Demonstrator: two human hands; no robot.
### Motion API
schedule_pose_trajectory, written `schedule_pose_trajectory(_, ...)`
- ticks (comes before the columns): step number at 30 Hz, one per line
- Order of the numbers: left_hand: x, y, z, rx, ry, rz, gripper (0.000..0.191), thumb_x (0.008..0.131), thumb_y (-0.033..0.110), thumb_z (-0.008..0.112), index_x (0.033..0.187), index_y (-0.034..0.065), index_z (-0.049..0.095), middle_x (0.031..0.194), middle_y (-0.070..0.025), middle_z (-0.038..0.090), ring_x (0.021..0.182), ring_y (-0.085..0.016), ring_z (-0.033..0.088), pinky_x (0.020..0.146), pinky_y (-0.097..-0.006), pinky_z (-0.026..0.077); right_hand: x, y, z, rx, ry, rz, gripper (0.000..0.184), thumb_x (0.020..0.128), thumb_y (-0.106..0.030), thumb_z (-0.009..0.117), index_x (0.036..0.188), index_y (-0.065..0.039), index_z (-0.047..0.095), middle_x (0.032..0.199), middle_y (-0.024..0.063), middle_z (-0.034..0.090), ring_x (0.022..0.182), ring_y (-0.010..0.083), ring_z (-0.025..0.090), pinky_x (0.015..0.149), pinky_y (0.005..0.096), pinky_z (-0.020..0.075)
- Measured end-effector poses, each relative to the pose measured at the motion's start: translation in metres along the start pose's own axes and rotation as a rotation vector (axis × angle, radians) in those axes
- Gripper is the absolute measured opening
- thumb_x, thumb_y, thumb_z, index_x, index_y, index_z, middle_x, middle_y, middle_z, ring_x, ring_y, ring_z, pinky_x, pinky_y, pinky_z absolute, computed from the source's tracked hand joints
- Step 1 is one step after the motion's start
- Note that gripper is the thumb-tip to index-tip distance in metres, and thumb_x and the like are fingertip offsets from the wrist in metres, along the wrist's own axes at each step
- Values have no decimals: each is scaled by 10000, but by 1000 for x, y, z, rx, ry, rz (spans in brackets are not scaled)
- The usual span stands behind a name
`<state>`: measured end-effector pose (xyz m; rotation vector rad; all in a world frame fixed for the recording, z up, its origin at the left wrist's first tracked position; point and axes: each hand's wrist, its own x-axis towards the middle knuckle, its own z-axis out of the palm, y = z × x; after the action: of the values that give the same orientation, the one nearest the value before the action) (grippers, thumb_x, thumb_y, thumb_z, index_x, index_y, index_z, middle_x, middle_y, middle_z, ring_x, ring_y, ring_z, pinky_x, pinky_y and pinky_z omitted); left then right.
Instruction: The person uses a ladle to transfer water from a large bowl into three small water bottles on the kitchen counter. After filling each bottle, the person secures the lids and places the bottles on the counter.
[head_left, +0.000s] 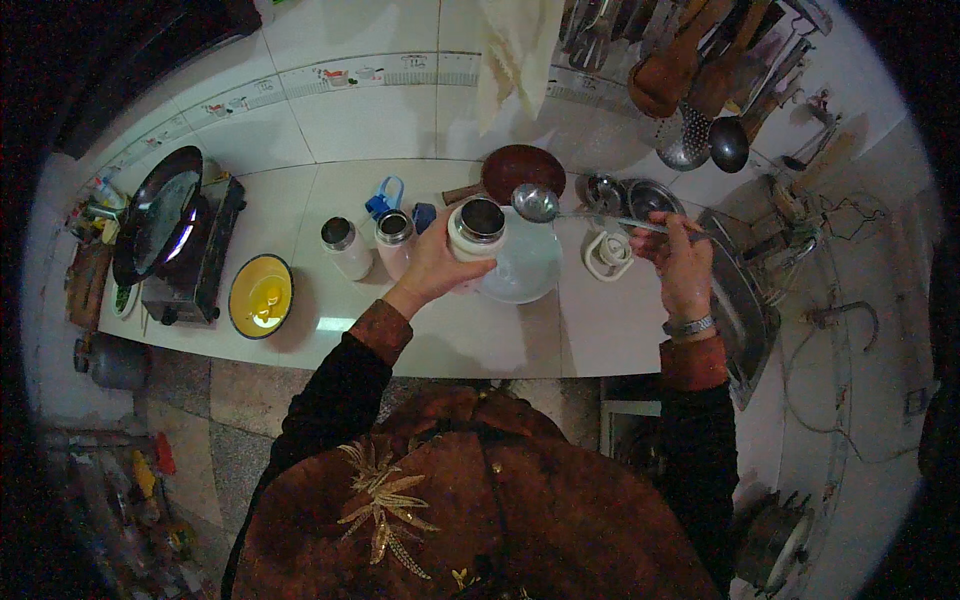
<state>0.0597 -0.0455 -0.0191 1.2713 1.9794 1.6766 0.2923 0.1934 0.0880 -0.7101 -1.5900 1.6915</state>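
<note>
My left hand (435, 262) is wrapped around a white insulated bottle (478, 225) with its mouth uncovered. My right hand (679, 262) grips the handle of a metal ladle (535, 203), whose bowl is just right of the bottle's mouth. Below the ladle lies a pale round plate or shallow bowl (529, 262). Left of my left hand stand a white bottle (349, 251) and a pink bottle (391, 232), both uncapped. Behind them are a blue looped lid (386, 196) and a dark blue cap (424, 217). A white looped lid (609, 255) rests near my right hand.
A yellow bowl of raw egg (251, 300) sits near a portable stove (191, 262), which carries a black wok (161, 214). A brown round pan or lid (523, 172) and metal bowls (652, 196) stand behind. The sink (750, 322) is right; utensils (682, 139) hang above.
</note>
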Motion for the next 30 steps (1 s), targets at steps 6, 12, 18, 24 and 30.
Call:
schedule_pose_trajectory(6,2,10,1,-17,-58,-27,884,670,280,919,1379,4,468,1284,-141,629,1173,-242,621,1040,-390,474,-12,-49,12,-41,-72,-81,309,1056,-249,485,1111,35,594,922,185,702,769,221,704,718,348,589)
schedule_pose_trajectory(12,7,10,6,-65,-92,-58,851,652,262,902,1353,-1,500,1232,-159,642,1141,-275,637,1018,-382,479,-25,-64,29,-123,-185,-159,312,1063,-253,478,1123,32,589,923,177,706,772,209,705,717,331,584)
schedule_pose_trajectory(18,7,4,11,-55,-81,-30,830,651,278,904,1322,-10,510,1236,-165,642,1124,-276,645,994,-384,492,-45,-69,46,-321,-259,-334,273,1060,-191,471,1114,43,602,928,174,711,786,202,715,746,320,574)
schedule_pose_trajectory(24,8,4,12,-86,-87,-34,856,641,290,908,1325,-19,497,1224,-161,644,1113,-263,645,992,-374,491,-63,-76,48,-593,-368,-706,157,988,-51,549,1089,15,649,907,125,716,844,225,724,748,322,570)
schedule_pose_trajectory(30,10,4,11,-43,-91,-31,867,648,290,906,1347,-7,488,1236,-151,641,1147,-248,628,1009,-368,483,-68,-64,38,-722,-422,-983,166,930,5,589,1077,6,667,919,138,718,848,255,715,755,339,562)
